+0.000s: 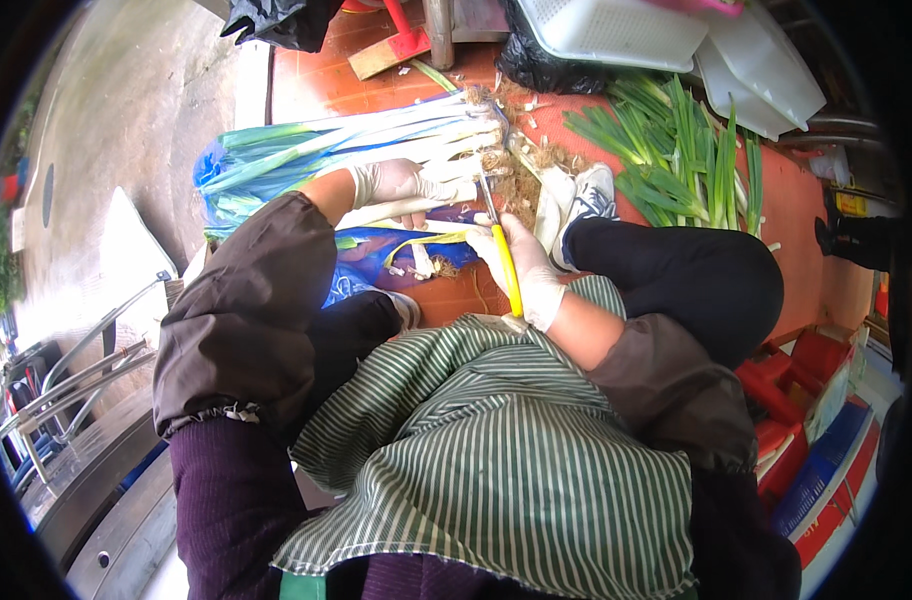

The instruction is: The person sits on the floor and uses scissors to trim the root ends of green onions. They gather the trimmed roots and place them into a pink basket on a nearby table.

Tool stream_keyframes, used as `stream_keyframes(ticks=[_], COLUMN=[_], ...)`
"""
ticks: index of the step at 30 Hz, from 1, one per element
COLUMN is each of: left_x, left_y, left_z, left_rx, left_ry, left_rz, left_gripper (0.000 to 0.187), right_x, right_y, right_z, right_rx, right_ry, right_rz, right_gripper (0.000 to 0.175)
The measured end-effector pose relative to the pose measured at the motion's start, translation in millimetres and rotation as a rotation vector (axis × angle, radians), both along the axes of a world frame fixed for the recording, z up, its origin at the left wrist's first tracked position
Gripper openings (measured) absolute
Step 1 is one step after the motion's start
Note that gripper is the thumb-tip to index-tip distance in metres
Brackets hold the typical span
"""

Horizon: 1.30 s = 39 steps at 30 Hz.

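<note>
A bundle of long green onions or leeks [306, 146] lies on blue netting, with rooted white ends towards the right. My left hand [394, 186], in a pale glove, holds the white stalk of one near its lower edge. In my gloved right hand [522, 262] is a yellow-handled knife [507, 262], its narrow blade pointing up at the root ends. A yellowed leaf [433, 240] passes beside my right fingers. Trimmed roots [527, 187] and pale peelings [552, 199] lie right of the bundle.
Leafy green stalks [681, 157] are piled at the upper right, below white plastic baskets [613, 34]. A red tool with a wooden block [388, 56] lies at the top. My shoes stand on the reddish floor on both sides. At far right, part of another person's dark leg [861, 241] shows.
</note>
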<state>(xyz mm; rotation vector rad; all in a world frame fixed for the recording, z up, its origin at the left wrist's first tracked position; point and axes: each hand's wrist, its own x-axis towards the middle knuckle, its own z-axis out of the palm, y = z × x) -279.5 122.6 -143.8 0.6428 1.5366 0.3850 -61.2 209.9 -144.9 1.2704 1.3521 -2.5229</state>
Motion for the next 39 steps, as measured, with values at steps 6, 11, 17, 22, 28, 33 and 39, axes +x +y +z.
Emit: stream_keyframes(ticks=[6, 11, 17, 22, 28, 33, 39], left_x=[14, 19, 74, 109, 96, 74, 79], left_y=[-1, -9, -24, -10, -9, -29, -42], left_z=[6, -20, -66, -90, -124, -151, -150], left_rx=[-0.021, -0.025, 0.274, 0.246, 0.062, 0.013, -0.014], left_ry=[0.019, 0.018, 0.268, 0.542, 0.767, 0.855, 0.772], left_rz=[-0.01, -0.06, -0.126, -0.254, -0.371, -0.484, -0.526], left_gripper=[0.071, 0.067, 0.06, 0.043, 0.057, 0.036, 0.03], right_x=[11, 10, 25, 19, 15, 11, 11], right_y=[16, 12, 34, 35, 27, 30, 25], right_z=[18, 39, 93, 94, 84, 83, 82], right_rx=[-0.005, -0.025, -0.258, -0.355, -0.226, -0.262, -0.209], right_ry=[-0.268, -0.321, -0.08, -0.227, -0.251, -0.304, -0.267], right_rz=[0.266, 0.138, -0.007, -0.178, -0.046, -0.135, -0.098], right_gripper=[0.026, 0.02, 0.024, 0.015, 0.018, 0.019, 0.023])
